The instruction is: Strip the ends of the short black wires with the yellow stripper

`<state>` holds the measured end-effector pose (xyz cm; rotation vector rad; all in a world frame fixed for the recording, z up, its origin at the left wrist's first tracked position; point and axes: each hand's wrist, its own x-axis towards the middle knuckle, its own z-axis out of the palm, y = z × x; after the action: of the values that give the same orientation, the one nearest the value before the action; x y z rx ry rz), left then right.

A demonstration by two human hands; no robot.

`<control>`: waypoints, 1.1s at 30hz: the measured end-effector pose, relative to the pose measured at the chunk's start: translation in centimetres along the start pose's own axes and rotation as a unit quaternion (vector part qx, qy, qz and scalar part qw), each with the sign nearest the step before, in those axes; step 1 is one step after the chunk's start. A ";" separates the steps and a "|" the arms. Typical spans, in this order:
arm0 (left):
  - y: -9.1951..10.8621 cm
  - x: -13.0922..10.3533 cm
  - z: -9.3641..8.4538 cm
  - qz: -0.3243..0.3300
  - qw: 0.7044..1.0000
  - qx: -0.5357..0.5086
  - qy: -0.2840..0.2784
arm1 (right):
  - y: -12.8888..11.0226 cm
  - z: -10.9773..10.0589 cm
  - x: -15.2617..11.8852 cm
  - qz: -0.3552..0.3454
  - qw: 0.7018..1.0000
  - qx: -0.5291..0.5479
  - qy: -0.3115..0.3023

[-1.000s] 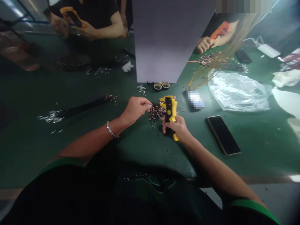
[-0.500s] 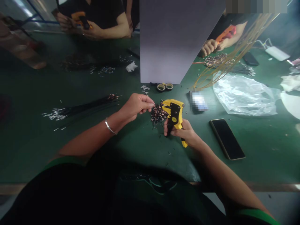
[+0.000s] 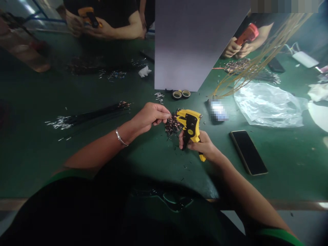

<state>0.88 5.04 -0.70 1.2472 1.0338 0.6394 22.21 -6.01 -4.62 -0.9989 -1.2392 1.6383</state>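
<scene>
Head view: your right hand [image 3: 206, 145] is gripping the yellow tool [image 3: 195, 123]; your left hand [image 3: 150, 118], its hold unclear, may be risking pinched fingertips through closeness.

The pliers [image 3: 195, 120] look smooth plastic, the bag [image 3: 269, 106] crinkled glossy film, the bracelet [image 3: 119, 136] shiny metal.

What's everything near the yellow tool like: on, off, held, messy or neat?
Yellow tool, held in right grip
Left grip, pinched, contents unclear
Copper-and-black pile, messy
Black wires, bundled, lying down
Two rings, side by side
Phone, face up, screen dark
Plastic bag, crumpled
</scene>
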 end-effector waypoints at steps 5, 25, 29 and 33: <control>-0.5 0.2 -0.2 -0.007 1.000 -0.017 -0.023 | -0.1 0.1 0.0 0.002 1.000 -0.002 -0.005; 0.3 0.0 0.0 -0.005 1.000 0.022 -0.022 | -0.1 0.5 -0.2 0.001 1.000 -0.025 0.000; 0.2 0.1 -0.1 0.013 0.999 0.037 -0.015 | -0.3 0.6 -0.3 0.002 0.999 -0.041 0.012; 0.3 0.1 -0.2 0.036 0.998 0.054 -0.015 | -0.3 0.6 -0.3 0.008 0.999 -0.038 0.015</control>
<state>0.79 5.29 -0.43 1.3892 1.0124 0.6249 21.77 -6.43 -4.21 -1.0789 -1.2837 1.5925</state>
